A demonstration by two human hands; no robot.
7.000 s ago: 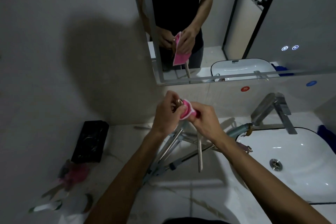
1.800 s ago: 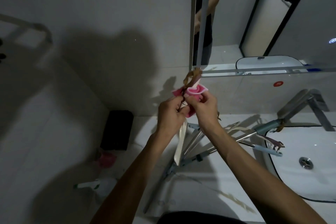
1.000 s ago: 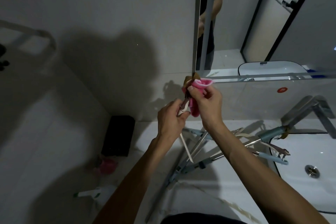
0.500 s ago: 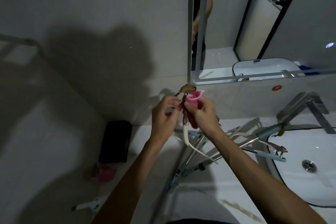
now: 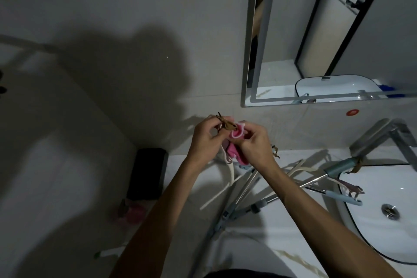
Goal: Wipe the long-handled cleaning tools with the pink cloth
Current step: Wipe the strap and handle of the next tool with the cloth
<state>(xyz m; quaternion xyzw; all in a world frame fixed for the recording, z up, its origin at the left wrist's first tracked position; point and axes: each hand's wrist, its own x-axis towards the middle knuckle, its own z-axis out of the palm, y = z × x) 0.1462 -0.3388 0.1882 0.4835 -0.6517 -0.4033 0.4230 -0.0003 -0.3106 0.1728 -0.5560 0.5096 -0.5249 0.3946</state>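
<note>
Left hand (image 5: 206, 140) pinches the brown cord loop (image 5: 226, 124) of a cream long-handled tool (image 5: 228, 165); right hand (image 5: 255, 144) has its grip bunched around the crumpled pink cloth (image 5: 304, 142).

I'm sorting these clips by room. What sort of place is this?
Most likely a bathroom: a white basin with a drain is set in a pale counter, a metal tap stands behind it, and a wall mirror hangs above.

A pile of long metal-handled cleaning tools (image 5: 252, 196) lies on the pale marble-patterned countertop (image 5: 259, 253), left of the white oval sink basin (image 5: 383, 228).
</note>
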